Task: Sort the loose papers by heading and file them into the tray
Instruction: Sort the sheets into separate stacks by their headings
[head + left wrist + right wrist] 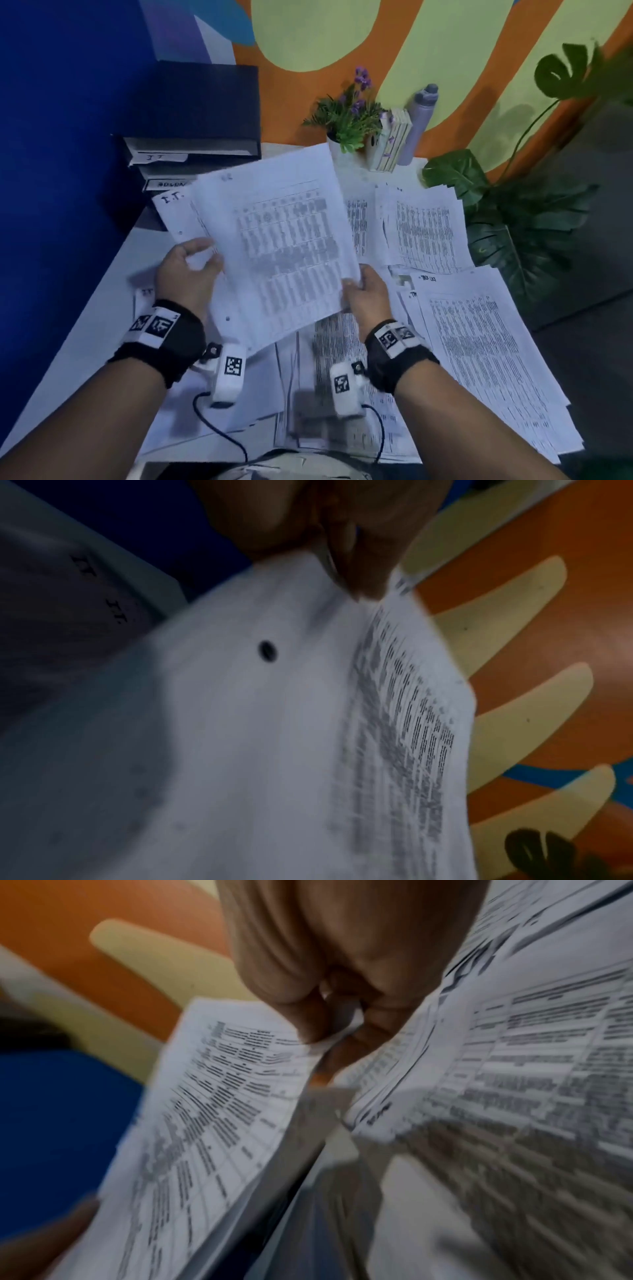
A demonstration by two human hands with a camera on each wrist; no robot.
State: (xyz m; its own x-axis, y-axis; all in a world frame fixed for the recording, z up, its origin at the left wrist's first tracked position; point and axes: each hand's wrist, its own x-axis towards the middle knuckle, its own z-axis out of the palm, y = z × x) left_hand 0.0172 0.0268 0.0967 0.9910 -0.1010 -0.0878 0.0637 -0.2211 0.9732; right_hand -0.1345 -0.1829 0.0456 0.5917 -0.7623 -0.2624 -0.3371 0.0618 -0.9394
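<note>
I hold a small stack of printed sheets [284,240] tilted above the desk. My left hand [191,270] grips its left edge; in the left wrist view the fingers [359,569] pinch the punched sheet [260,723]. My right hand [363,291] pinches the stack's lower right corner, and in the right wrist view its fingers [308,1015] clamp the held paper [219,1096]. A sheet headed "I.T." [171,205] shows behind the stack on the left. Dark stacked trays with white labels [191,150] stand at the back left.
Loose printed papers lie in piles at the right [479,342], the back right [421,229] and near my body [329,394]. A potted purple flower [349,116], small books [394,140] and a grey bottle [421,120] stand at the back. A leafy plant [513,212] borders the right edge.
</note>
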